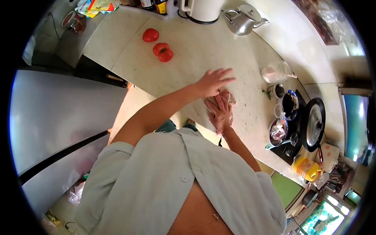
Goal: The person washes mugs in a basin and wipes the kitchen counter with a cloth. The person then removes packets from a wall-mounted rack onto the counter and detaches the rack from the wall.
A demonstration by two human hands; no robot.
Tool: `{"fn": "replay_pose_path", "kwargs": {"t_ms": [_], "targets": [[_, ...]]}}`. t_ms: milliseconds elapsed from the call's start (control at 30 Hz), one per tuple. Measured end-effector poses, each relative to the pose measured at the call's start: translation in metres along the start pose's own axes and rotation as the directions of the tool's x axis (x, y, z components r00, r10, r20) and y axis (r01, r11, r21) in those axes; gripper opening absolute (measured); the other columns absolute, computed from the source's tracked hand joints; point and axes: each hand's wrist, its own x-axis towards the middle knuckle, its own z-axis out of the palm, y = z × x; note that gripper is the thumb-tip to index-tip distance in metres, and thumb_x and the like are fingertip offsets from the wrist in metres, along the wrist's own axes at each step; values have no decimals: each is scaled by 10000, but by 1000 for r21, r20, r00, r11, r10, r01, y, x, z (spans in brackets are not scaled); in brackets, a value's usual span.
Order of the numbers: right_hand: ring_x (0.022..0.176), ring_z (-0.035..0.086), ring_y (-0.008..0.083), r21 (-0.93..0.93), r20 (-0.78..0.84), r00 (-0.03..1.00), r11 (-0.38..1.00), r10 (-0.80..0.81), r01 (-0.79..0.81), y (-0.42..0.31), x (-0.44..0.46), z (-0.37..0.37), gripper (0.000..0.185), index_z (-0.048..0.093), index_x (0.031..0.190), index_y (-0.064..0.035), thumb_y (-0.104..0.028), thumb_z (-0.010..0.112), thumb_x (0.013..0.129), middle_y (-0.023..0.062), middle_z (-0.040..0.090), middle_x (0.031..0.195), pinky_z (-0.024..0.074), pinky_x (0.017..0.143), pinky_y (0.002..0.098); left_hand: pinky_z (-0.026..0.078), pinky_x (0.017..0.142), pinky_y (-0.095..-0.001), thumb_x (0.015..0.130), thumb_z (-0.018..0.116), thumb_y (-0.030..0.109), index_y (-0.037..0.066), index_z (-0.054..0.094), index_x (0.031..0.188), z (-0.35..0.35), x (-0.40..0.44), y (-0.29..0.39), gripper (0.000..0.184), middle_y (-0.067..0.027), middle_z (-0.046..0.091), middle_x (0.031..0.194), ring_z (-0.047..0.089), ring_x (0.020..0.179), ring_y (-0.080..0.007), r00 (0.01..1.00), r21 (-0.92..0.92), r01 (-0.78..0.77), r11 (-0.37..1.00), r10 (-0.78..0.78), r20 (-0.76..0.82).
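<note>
My left hand (214, 83) is raised over the counter (188, 51), its fingers spread, with nothing in them. Just nearer to me, my right hand (221, 114) grips a crumpled, reddish-brown and pale cloth (226, 96) against the countertop. Its fingers lie bent across the cloth and partly hide it. Farther off to the left on the counter lie two red tomatoes, one roundish tomato (150, 35) and one lobed tomato (163, 52).
A metal teapot (243, 20) and a white kettle (201, 9) stand at the back. To the right are a glass jar (275, 73), a metal cup (276, 91), bowls, a lidded pan (314, 124) and a yellow jug (307, 169). A grey fridge (66, 117) borders the left.
</note>
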Motion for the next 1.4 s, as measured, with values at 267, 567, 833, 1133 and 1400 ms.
{"fn": "replay_pose_path", "kwargs": {"t_ms": [267,567,833,1133,1400], "targets": [[1039,441,288,171,53,964,954,-260,248,-37,53,36,462,607,985,-161,-46,566,539,90,502,1086,322,859,435,418,809,-367,680,616,65,69,428,1073,-4,9,-26,435,-136,406,1126,486,965,-289,998,-43,-29,999,31,50],[1177,318,269,102,4,994,989,110,-110,-9,140,72,443,454,1202,-165,-259,518,774,108,373,1274,214,986,365,380,857,-425,687,642,167,73,364,1173,-37,30,-65,567,-133,452,1120,448,1057,-281,962,-32,24,999,-14,273],[1127,379,300,-122,-382,830,868,406,-481,48,149,43,399,588,1028,-193,-82,570,645,76,468,1168,272,937,425,307,905,-455,696,620,157,87,447,1154,-128,-49,-141,495,-117,397,1220,377,1129,-279,913,123,240,963,-180,-367],[1163,350,282,-185,27,988,970,-154,156,-41,355,93,443,554,1068,-248,-101,549,650,25,460,1191,338,911,435,404,820,-400,686,641,202,127,469,1059,-174,-107,-234,418,-112,461,1101,453,1024,-298,858,111,503,857,-480,-181],[1120,433,235,-138,-260,966,990,-4,-33,32,269,68,326,588,1034,-261,-208,614,713,21,501,1147,459,795,364,439,743,-373,628,702,231,58,496,960,-194,-150,-228,427,-145,509,946,510,869,-310,812,119,543,831,-484,-328]]}}
